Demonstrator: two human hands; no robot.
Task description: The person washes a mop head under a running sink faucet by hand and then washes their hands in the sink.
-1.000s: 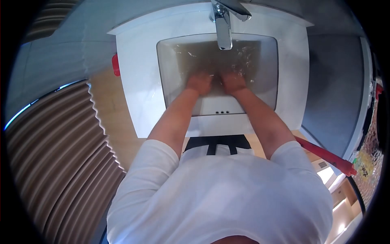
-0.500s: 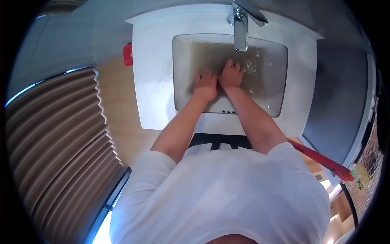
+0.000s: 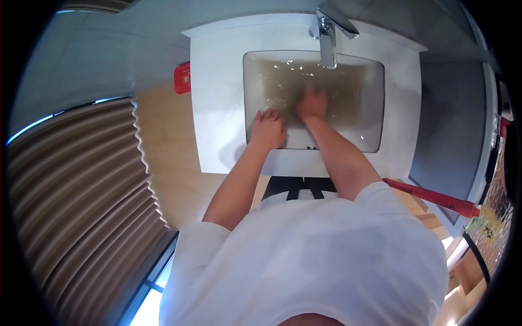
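Observation:
A white sink basin holds murky, brownish water that hides its bottom. My right hand is down in the water near the middle, blurred, so its fingers do not show clearly. At the near left side of the basin, my left hand is palm down with the fingers a little apart, at the water's edge. Nothing can be seen in it. A chrome faucet reaches over the basin from the far edge, beyond my right hand. Bright ripples and glints lie on the water.
A white countertop surrounds the basin. Beside its left edge is a red box. Pleated brown curtains hang at the left. To the right are a grey panel and a long red tube near my right elbow.
My left hand has moved away from my right hand, toward the near left side of the basin. My right hand stays in the water, now more blurred. The view has shifted slightly.

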